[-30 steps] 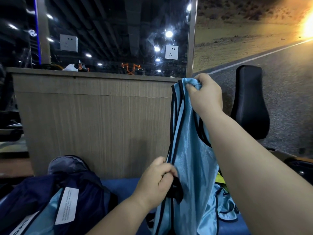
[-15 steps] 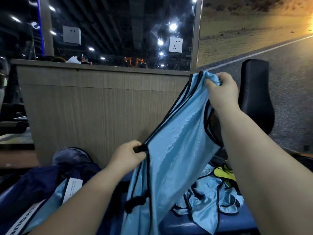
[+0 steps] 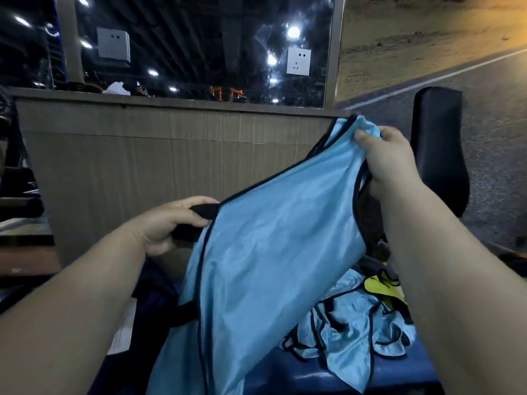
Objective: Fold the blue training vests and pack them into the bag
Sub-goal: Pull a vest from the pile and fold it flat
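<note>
- Low at front, on a blue bench [image 3: 313, 377]: heap of unfolded vests [image 3: 350, 332], with a yellow vest [image 3: 382, 289] at its far edge. Dark bag [image 3: 151, 286] at left, mostly hidden behind the forearm.
- Above these, held up and stretched aslant: one blue vest [image 3: 271, 252].
- Left hand [image 3: 174, 220], lower, curled round the black strap at the vest's side edge; right hand [image 3: 390, 158], higher, pinching the bunched shoulder.
- Best done by pulling taut, matching the black-trimmed edges, then halving before lowering toward the bag.
- Behind: wooden panel [image 3: 142, 172] and black chair back [image 3: 439, 155].

A wood-grain partition [image 3: 159, 166] stands below dark glass [image 3: 199, 47] reflecting ceiling lights, black chair [image 3: 440, 149] right
</note>
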Action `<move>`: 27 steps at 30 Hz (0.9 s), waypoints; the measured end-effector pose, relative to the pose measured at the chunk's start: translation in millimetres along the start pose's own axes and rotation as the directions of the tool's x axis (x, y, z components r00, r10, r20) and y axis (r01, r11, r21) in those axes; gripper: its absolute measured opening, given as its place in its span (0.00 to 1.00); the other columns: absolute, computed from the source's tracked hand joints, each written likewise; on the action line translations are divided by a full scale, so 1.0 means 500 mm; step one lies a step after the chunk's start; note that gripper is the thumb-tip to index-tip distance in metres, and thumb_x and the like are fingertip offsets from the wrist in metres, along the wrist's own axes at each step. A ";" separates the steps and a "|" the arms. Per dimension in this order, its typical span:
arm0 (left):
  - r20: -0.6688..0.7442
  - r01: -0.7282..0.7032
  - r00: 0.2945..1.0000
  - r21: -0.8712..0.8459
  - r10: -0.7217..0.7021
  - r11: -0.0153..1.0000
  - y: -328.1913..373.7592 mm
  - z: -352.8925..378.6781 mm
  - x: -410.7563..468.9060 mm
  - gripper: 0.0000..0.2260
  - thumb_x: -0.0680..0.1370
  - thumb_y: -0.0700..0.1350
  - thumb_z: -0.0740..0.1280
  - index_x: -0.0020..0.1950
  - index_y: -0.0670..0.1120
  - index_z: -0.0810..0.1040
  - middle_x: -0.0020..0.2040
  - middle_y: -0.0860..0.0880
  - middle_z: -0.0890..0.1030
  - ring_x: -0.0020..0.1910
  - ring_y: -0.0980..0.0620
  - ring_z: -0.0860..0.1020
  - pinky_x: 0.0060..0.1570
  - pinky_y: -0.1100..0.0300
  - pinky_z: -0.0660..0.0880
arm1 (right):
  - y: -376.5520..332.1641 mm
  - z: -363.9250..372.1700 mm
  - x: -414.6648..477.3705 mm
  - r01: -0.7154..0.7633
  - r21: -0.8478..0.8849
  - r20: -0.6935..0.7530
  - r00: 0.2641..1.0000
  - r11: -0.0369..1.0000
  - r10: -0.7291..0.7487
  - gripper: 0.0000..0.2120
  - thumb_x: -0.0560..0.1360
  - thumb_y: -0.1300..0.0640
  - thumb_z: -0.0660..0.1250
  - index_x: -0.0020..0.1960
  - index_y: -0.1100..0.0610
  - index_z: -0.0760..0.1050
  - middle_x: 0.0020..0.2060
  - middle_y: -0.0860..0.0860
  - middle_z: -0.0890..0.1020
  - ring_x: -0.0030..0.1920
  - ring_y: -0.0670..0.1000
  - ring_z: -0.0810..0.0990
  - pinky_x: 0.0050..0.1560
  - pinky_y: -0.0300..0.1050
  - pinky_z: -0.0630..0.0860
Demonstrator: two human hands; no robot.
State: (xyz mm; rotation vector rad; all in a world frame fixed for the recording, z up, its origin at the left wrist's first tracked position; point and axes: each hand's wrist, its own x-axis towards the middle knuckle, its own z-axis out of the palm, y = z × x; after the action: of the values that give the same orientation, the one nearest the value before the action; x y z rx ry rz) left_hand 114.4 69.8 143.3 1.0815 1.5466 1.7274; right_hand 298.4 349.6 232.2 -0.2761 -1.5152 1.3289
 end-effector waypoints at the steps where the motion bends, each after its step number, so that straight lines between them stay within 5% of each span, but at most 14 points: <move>1: -0.007 0.047 0.999 0.063 -0.046 0.997 -0.003 0.001 0.010 0.28 0.55 0.37 0.79 0.55 0.42 0.81 0.48 0.38 0.83 0.43 0.44 0.83 0.39 0.55 0.81 | 0.025 -0.006 0.000 -0.029 -0.029 -0.003 1.000 0.999 0.029 0.03 0.77 0.55 0.68 0.47 0.53 0.75 0.46 0.54 0.82 0.45 0.54 0.83 0.48 0.54 0.83; 4: -0.090 0.210 0.977 0.265 -0.192 0.941 -0.048 0.003 0.059 0.20 0.63 0.36 0.71 0.55 0.42 0.80 0.46 0.40 0.83 0.42 0.45 0.81 0.40 0.56 0.80 | 0.127 -0.031 0.003 -0.137 -0.126 -0.038 0.990 0.982 0.133 0.04 0.76 0.55 0.69 0.45 0.54 0.75 0.45 0.57 0.83 0.46 0.58 0.83 0.52 0.61 0.81; 7: -0.144 0.304 0.953 0.455 -0.268 0.837 -0.142 0.003 0.128 0.14 0.69 0.34 0.72 0.52 0.46 0.81 0.46 0.43 0.83 0.43 0.48 0.81 0.46 0.54 0.78 | 0.254 -0.066 0.007 -0.260 -0.271 -0.096 0.965 0.927 0.242 0.09 0.70 0.48 0.71 0.43 0.53 0.76 0.46 0.61 0.83 0.48 0.64 0.83 0.49 0.66 0.80; 11: -0.188 0.313 0.946 0.735 -0.264 0.602 -0.308 0.032 0.220 0.09 0.74 0.40 0.70 0.50 0.52 0.80 0.49 0.52 0.82 0.45 0.58 0.79 0.41 0.66 0.75 | 0.408 -0.118 0.010 -0.362 -0.446 -0.153 0.932 0.819 0.329 0.09 0.75 0.50 0.69 0.48 0.55 0.76 0.39 0.58 0.80 0.38 0.56 0.78 0.40 0.52 0.76; 13: -0.183 0.285 0.953 0.809 -0.241 0.515 -0.391 0.055 0.252 0.07 0.74 0.41 0.68 0.46 0.54 0.77 0.50 0.52 0.82 0.49 0.55 0.79 0.45 0.62 0.77 | 0.469 -0.143 0.011 -0.406 -0.522 -0.166 0.911 0.750 0.377 0.11 0.77 0.49 0.67 0.52 0.57 0.75 0.34 0.55 0.76 0.34 0.53 0.73 0.36 0.46 0.69; 16: -0.207 0.299 0.948 0.840 -0.242 0.453 -0.490 0.079 0.283 0.09 0.77 0.42 0.65 0.44 0.57 0.74 0.49 0.52 0.82 0.47 0.52 0.79 0.46 0.58 0.76 | 0.535 -0.171 0.021 -0.436 -0.617 -0.191 0.891 0.655 0.412 0.12 0.78 0.47 0.66 0.52 0.56 0.74 0.35 0.53 0.76 0.34 0.52 0.73 0.34 0.45 0.67; 21: -0.259 0.310 0.948 0.878 -0.182 0.365 -0.551 0.084 0.317 0.09 0.78 0.45 0.65 0.48 0.61 0.74 0.49 0.56 0.81 0.44 0.55 0.78 0.30 0.65 0.66 | 0.593 -0.185 0.049 -0.438 -0.689 -0.212 0.884 0.578 0.417 0.12 0.78 0.46 0.65 0.51 0.55 0.73 0.36 0.50 0.75 0.35 0.51 0.72 0.38 0.47 0.68; 27: -0.287 0.309 0.951 0.904 -0.116 0.295 -0.557 0.081 0.342 0.07 0.79 0.48 0.66 0.55 0.58 0.77 0.53 0.55 0.81 0.53 0.51 0.78 0.52 0.55 0.72 | 0.638 -0.155 0.089 -0.423 -0.695 -0.240 0.899 0.582 0.367 0.18 0.79 0.46 0.64 0.65 0.55 0.73 0.47 0.54 0.78 0.45 0.55 0.74 0.46 0.46 0.69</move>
State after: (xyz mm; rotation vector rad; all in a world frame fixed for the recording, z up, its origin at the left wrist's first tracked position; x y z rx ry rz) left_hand 35.2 280.4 -97.4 1.1063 2.8164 0.5473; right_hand 201.4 540.8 -20.3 -1.2431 -1.9480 0.9291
